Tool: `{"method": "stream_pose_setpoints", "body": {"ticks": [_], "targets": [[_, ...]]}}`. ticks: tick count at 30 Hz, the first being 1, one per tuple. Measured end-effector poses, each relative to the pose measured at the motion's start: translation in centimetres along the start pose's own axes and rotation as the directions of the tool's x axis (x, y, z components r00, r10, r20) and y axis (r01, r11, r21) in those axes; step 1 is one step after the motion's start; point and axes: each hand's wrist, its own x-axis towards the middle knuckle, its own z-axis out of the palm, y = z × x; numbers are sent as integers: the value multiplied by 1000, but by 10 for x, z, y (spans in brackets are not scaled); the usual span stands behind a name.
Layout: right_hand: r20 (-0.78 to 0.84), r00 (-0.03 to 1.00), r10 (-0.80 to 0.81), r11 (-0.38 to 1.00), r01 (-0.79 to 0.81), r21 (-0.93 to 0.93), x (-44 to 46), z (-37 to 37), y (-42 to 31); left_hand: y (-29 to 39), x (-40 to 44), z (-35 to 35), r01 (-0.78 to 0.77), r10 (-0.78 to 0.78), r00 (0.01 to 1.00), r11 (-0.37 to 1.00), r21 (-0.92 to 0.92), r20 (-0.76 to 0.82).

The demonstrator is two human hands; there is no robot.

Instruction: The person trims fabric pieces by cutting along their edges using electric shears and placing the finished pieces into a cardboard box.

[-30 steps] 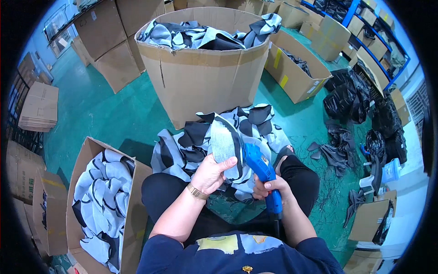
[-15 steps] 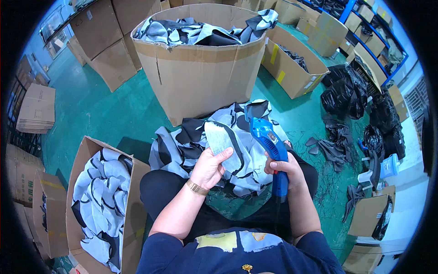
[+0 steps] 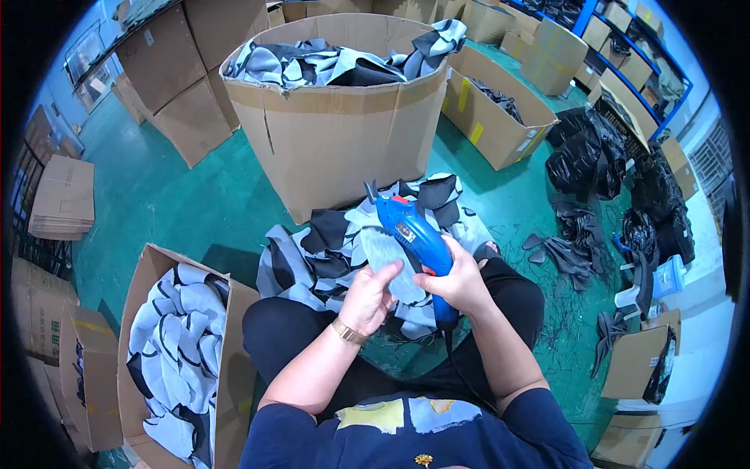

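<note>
My left hand (image 3: 370,300) pinches the lower edge of a light grey fabric piece (image 3: 384,252) between thumb and fingers. My right hand (image 3: 459,280) is wrapped round the blue electric cutter (image 3: 416,234), whose pointed metal head lies up and to the left, over the top of that piece. The cutter's body covers part of the fabric. A black cord runs down from its handle. Beyond both hands, a pile of grey and black fabric pieces (image 3: 301,258) lies on the floor between the crossed legs.
A large carton (image 3: 336,148) full of fabric stands ahead, with a longer carton (image 3: 500,141) behind right. Another fabric-filled carton (image 3: 238,344) is close at left. Dark scraps (image 3: 574,254), black bags (image 3: 582,160) and a white-blue tub (image 3: 669,277) are at right.
The cutter has moved left and its head has swung leftward over the fabric. My right hand has come closer to my left. The held piece is now partly behind the cutter.
</note>
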Motion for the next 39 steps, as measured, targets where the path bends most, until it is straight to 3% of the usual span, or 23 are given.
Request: {"method": "stream_pose_setpoints", "body": {"ticks": [3, 6, 9, 15, 19, 22, 27, 39], "targets": [[10, 1000, 14, 999, -13, -48, -4, 3, 3, 13, 2, 5, 14, -24, 996, 994, -107, -87], [12, 1000, -1, 1000, 1, -25, -7, 6, 6, 8, 11, -3, -90, 87, 986, 996, -10, -142], [14, 1000, 6, 1000, -6, 6, -10, 5, 7, 9, 12, -10, -137, 133, 985, 990, -29, -109], [1, 987, 160, 971, -157, 180, -26, -21, 12, 18, 9, -11, -271, 281, 949, 959, 85, -141], [75, 968, 239, 955, -249, 160, -49, -40, 12, 20, 13, -16, -282, 295, 937, 955, 96, -189], [154, 963, 220, 972, -231, 54, -63, -46, 16, 21, 16, -21, -266, 274, 941, 962, 69, -199], [176, 954, 243, 969, -231, -87, -70, -49, 20, 23, 11, -16, -249, 263, 958, 960, 130, -111], [173, 957, 234, 972, -232, -34, -61, -48, 24, 29, 8, -19, -227, 266, 959, 928, 294, -97]]}}
